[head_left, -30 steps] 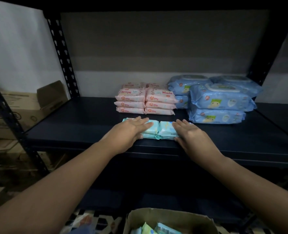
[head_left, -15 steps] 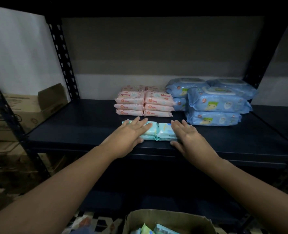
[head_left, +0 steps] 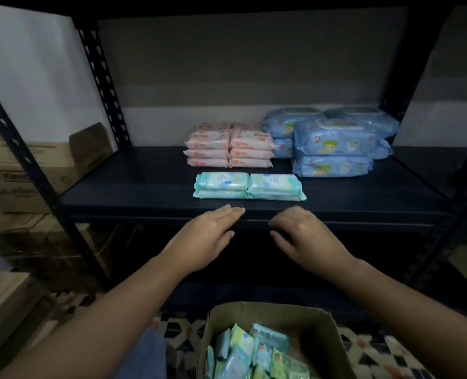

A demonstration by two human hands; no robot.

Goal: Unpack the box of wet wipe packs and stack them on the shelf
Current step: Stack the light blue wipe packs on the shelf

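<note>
Both your left hand (head_left: 202,236) and right hand (head_left: 306,236) are released, holding nothing. Reach into the box (head_left: 330,332) for more packs (head_left: 254,351) and stack them squarely on the teal packs (head_left: 247,186).

The shelf (head_left: 134,187) lies open at centre-left; pink packs (head_left: 228,149) and blue packs (head_left: 333,143) block the back right, teal packs (head_left: 247,186) the front centre.

Teal wet wipe packs (head_left: 248,186): four, two low stacks side by side, flat, near front edge of dark shelf (head_left: 144,187), frame centre. Open cardboard box (head_left: 267,315), bottom centre, holds jumbled teal-green packs (head_left: 254,354).
</note>
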